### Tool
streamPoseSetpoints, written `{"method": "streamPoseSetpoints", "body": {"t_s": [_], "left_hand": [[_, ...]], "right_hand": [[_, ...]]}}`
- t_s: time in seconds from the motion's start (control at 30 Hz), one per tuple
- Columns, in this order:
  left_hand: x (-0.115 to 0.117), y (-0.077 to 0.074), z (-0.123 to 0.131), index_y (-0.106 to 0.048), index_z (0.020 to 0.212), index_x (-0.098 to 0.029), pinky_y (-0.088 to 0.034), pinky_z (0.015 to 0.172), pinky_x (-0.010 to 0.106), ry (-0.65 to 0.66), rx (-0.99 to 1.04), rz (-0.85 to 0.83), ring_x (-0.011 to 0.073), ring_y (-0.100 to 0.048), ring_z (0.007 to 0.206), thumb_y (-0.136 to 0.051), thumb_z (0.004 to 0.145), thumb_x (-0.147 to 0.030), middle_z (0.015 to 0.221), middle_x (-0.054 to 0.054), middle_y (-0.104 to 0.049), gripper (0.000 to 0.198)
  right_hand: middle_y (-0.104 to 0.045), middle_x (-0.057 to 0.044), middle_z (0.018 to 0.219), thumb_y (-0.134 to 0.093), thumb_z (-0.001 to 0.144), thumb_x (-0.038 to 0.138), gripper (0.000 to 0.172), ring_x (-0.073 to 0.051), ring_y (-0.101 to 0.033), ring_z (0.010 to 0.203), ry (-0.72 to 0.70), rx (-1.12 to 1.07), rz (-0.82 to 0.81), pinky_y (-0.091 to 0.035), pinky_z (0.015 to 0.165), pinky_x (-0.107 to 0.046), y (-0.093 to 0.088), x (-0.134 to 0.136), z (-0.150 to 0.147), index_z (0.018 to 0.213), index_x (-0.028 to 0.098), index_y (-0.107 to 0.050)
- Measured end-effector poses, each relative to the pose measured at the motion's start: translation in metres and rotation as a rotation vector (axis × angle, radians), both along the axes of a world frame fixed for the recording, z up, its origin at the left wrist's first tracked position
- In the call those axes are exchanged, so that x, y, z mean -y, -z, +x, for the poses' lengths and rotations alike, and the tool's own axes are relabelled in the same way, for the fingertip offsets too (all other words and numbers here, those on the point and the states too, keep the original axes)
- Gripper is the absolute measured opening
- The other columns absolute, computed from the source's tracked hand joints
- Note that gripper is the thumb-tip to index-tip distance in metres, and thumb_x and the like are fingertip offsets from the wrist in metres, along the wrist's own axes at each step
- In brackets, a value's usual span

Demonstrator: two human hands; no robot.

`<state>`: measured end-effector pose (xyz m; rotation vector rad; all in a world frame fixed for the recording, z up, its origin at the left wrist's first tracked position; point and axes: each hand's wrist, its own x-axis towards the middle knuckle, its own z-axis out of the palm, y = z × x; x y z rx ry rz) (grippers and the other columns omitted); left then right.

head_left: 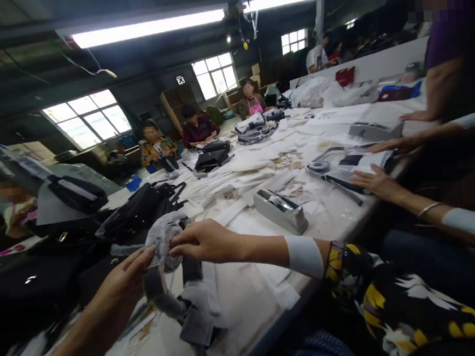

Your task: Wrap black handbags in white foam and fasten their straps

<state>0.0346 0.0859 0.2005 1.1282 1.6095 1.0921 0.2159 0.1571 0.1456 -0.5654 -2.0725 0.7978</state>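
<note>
My left hand [126, 277] and my right hand [203, 241] are both closed on a crumpled grey fabric piece [168, 233], held just above the white table [247, 303]. The fabric trails down from my fingers into a grey strap with a dark section [190, 313] that lies on the table. My right wrist wears a white band, with a dark sleeve with yellow flowers behind it. What the fabric wraps is hidden by my fingers.
A grey tape dispenser [281, 210] stands right of my hands. Black bags [141, 207] pile up at the left. A neighbour's hands [375, 181] rest on dark parts at the right edge. Paper scraps litter the table; other people sit at its far end.
</note>
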Motion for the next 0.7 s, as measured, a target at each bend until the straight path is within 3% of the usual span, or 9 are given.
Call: {"method": "streamPoseSetpoints", "body": {"t_s": [0.07, 0.13, 0.2, 0.27, 0.37, 0.53, 0.7], "left_hand": [[-0.001, 0.005, -0.003, -0.069, 0.105, -0.018, -0.052, 0.073, 0.028, 0.01, 0.093, -0.019, 0.023, -0.069, 0.089, -0.081, 0.067, -0.054, 0.091, 0.002, -0.077, 0.053], [-0.003, 0.007, -0.009, -0.067, 0.107, -0.017, -0.052, 0.073, 0.025, -0.017, 0.144, 0.022, 0.0201, -0.068, 0.088, -0.083, 0.067, -0.052, 0.092, 0.001, -0.076, 0.055], [-0.006, 0.005, -0.015, -0.066, 0.106, -0.016, -0.051, 0.071, 0.023, -0.036, 0.163, 0.072, 0.0164, -0.067, 0.082, -0.084, 0.067, -0.05, 0.091, 0.0, -0.076, 0.055], [-0.007, 0.003, -0.018, -0.066, 0.104, -0.015, -0.05, 0.068, 0.02, -0.024, 0.181, 0.119, 0.0127, -0.064, 0.077, -0.084, 0.069, -0.047, 0.09, -0.001, -0.075, 0.051], [-0.007, -0.003, -0.016, -0.066, 0.103, -0.012, -0.049, 0.069, 0.017, -0.013, 0.184, 0.204, 0.0108, -0.064, 0.076, -0.082, 0.076, -0.039, 0.085, -0.002, -0.073, 0.041], [0.001, -0.014, -0.015, -0.065, 0.113, -0.011, -0.052, 0.081, 0.023, -0.011, 0.148, 0.224, 0.0172, -0.067, 0.093, -0.076, 0.083, -0.033, 0.093, 0.001, -0.075, 0.039], [0.011, -0.016, -0.033, -0.065, 0.118, -0.018, -0.055, 0.081, 0.027, 0.041, 0.076, 0.136, 0.0245, -0.068, 0.1, -0.083, 0.073, -0.043, 0.109, 0.006, -0.074, 0.054]], "right_hand": [[-0.073, -0.001, 0.087, -0.067, 0.089, 0.035, 0.018, -0.014, -0.063, 0.079, 0.062, -0.016, 0.0, -0.042, 0.07, -0.021, 0.008, 0.002, 0.031, 0.097, 0.022, -0.078], [-0.076, -0.003, 0.092, -0.066, 0.088, 0.035, 0.023, -0.015, -0.066, 0.076, 0.175, 0.017, -0.084, -0.045, 0.072, -0.024, 0.02, 0.0, 0.071, 0.103, 0.021, -0.077], [-0.077, -0.004, 0.093, -0.063, 0.089, 0.036, 0.026, -0.017, -0.069, 0.073, 0.325, 0.056, -0.204, -0.049, 0.072, -0.026, 0.034, -0.006, 0.114, 0.106, 0.02, -0.076], [-0.077, -0.004, 0.086, -0.062, 0.088, 0.035, 0.027, -0.018, -0.07, 0.075, 0.521, 0.138, -0.222, -0.051, 0.076, -0.028, 0.049, -0.014, 0.153, 0.106, 0.021, -0.076], [-0.078, -0.004, 0.09, -0.06, 0.087, 0.031, 0.027, -0.021, -0.072, 0.081, 0.61, 0.276, -0.205, -0.052, 0.08, -0.03, 0.073, -0.02, 0.187, 0.106, 0.021, -0.076], [-0.075, -0.009, 0.109, -0.059, 0.089, 0.031, 0.027, -0.026, -0.07, 0.099, 0.47, 0.454, -0.103, -0.053, 0.091, -0.036, 0.119, -0.015, 0.18, 0.108, 0.02, -0.075], [-0.07, -0.015, 0.121, -0.063, 0.087, 0.022, 0.031, -0.03, -0.065, 0.114, 0.391, 0.449, -0.053, -0.049, 0.101, -0.044, 0.159, -0.026, 0.142, 0.115, 0.014, -0.071]]}}
